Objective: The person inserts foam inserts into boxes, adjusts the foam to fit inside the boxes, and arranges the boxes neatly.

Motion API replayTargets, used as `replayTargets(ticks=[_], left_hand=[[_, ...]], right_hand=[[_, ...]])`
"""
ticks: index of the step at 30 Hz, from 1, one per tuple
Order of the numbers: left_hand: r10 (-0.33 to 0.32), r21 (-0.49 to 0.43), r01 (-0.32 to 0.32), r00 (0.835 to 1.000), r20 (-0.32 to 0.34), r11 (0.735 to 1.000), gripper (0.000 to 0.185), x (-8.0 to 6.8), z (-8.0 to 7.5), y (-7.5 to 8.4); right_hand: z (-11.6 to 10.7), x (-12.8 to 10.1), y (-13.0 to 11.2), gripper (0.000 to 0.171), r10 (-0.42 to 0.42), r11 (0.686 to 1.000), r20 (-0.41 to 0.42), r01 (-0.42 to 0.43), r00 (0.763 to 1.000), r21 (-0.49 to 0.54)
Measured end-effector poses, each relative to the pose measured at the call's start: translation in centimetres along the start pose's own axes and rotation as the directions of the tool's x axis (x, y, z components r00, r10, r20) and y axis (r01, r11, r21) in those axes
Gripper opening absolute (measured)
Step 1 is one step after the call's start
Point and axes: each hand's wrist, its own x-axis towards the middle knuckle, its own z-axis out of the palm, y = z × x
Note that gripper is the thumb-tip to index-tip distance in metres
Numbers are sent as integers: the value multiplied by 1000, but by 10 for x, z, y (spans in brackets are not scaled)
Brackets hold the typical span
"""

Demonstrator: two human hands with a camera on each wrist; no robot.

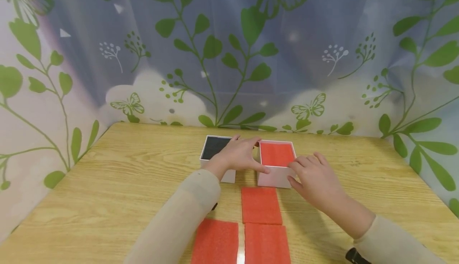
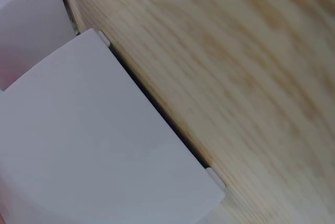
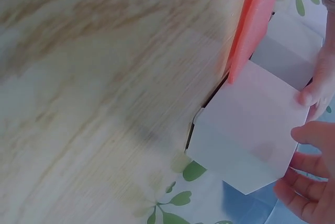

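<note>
A white open-topped box [image 1: 275, 176] stands on the table, filled to near its rim with red sheet material [image 1: 277, 154]. My left hand [image 1: 238, 154] grips its left side, thumb on the front wall and fingers at the back corner. At the right side, my right hand [image 1: 319, 180] holds the box with fingers curled at the rim and thumb by the front corner. The right wrist view shows the box [image 3: 251, 130] close to those fingers [image 3: 306, 164]. In the left wrist view, a plain white box wall [image 2: 104, 140] fills the lower left.
A second white box [image 1: 228, 176], topped with black material [image 1: 214, 147], stands to the left, partly hidden behind my left hand. Three red squares lie in front: one [image 1: 261, 206] near the box, two [image 1: 216, 242] closer to me. A leaf-patterned curtain [image 1: 229, 56] hangs behind the wooden table [image 1: 107, 184].
</note>
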Motion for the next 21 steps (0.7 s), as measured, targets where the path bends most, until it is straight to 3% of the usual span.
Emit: replayTargets(ticks=[13,21], left_hand=[[8,2,-8,1000,-11,1000,104,1,1,1],[6,12,-5,1000,-13,1000,104,1,0,0]], right_hand=[[7,16,9,72,66,997,204,-58,977,-46],[17,23,18,83,57,998,265,-46,963,-48]])
